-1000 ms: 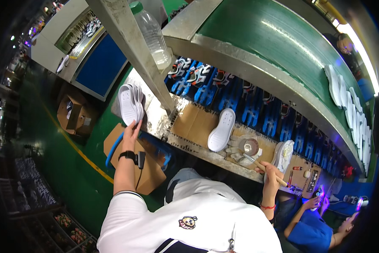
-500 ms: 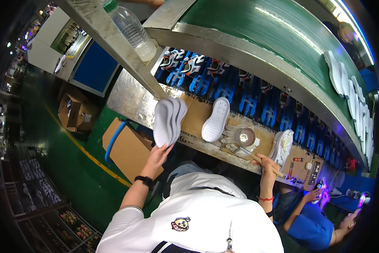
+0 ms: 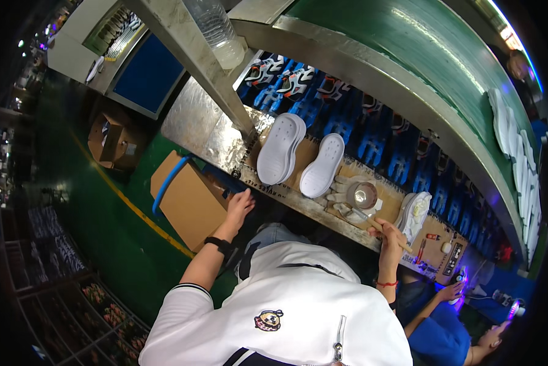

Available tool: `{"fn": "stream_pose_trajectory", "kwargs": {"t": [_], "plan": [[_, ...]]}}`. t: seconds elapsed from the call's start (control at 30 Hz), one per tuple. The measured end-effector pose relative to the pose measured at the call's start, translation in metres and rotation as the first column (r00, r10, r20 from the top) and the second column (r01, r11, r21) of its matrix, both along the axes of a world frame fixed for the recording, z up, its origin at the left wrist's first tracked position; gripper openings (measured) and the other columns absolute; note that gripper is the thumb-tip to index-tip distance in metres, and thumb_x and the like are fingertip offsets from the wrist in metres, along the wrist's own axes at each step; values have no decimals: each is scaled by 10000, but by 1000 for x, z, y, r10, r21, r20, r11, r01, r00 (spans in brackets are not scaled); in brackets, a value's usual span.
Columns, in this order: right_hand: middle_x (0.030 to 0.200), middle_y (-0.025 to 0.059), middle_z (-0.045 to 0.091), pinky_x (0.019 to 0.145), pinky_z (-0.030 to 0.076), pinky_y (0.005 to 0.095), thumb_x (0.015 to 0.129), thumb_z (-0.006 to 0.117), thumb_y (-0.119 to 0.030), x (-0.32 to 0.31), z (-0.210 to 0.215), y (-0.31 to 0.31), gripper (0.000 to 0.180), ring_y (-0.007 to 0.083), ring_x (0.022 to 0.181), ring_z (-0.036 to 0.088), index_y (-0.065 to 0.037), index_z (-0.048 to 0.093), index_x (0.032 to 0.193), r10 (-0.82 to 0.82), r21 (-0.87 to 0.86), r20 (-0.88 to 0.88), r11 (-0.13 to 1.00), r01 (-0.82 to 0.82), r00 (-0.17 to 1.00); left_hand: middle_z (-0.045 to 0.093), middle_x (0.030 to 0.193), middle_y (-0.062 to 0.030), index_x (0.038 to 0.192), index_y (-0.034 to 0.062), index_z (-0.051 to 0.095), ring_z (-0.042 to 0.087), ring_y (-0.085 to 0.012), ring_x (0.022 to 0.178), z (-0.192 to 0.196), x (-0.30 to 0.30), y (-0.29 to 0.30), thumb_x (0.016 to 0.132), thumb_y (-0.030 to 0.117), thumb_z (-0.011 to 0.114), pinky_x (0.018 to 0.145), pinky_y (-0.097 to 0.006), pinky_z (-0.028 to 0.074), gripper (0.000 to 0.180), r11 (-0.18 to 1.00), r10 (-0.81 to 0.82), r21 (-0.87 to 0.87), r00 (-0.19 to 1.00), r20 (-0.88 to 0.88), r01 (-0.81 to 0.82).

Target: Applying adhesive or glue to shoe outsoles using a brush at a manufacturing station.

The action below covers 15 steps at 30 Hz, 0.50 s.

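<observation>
My left hand [image 3: 240, 206] is in front of the bench edge, holding nothing, its fingers loosely bent and slightly apart. Just beyond it, a small stack of white shoe soles [image 3: 277, 152] lies on the bench. A single white sole [image 3: 322, 166] rests to the right of that stack. My right hand [image 3: 390, 235] is closed round the wooden handle of a brush [image 3: 372, 222]. The brush's head end is by a round bowl [image 3: 362, 195], which sits beside a greyish glove [image 3: 340, 191]. More white soles [image 3: 414, 212] stand to the right of the bowl.
Behind the cardboard-covered bench [image 3: 292, 196], shoe uppers [image 3: 296, 83] sit on blue holders. A metal post [image 3: 194, 64] rises at left, near a plastic bottle [image 3: 219, 36]. A green conveyor [image 3: 396, 49] carries soles at right. A cardboard box [image 3: 188, 204] stands below. Another person [image 3: 441, 332] works at right.
My left hand has let go of the sole stack and drawn back toward me. The stack now lies on the bench beside the single sole. My right hand still holds the brush near the bowl.
</observation>
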State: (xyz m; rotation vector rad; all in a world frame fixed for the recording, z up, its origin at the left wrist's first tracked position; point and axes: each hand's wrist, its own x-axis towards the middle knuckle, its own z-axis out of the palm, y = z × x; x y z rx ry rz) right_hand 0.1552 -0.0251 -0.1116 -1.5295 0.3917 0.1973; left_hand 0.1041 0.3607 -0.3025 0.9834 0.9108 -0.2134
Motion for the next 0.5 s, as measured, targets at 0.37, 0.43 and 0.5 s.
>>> {"fn": "stream_pose_trajectory", "kwargs": {"t": [0.37,0.43,0.5], "plan": [[755,161,662,701,459,275,865,443,-153,7,4,15,349,175,697,597,134,623,949,28,-72,-23,997,-30,999,455,1146,-138,1261,109,417,454,-299,1054,-108,-160,57,880,271,582,868,-488,442,445,908,359,91,650,-669,-408],[754,158,664,701,458,274,867,445,-157,11,7,20,347,172,697,597,126,628,950,52,-71,-35,996,-55,998,411,1243,-143,1274,117,399,441,-312,1105,-117,-178,66,873,276,593,927,-531,375,472,830,501,96,661,-558,-549],[753,154,666,702,457,272,869,446,-161,13,10,22,346,168,697,597,118,633,952,67,-82,-46,994,-71,997,366,1340,-149,1287,126,381,428,-326,1156,-124,-186,69,866,281,604,986,-575,308,501,739,623,66,644,-445,-670]]}}
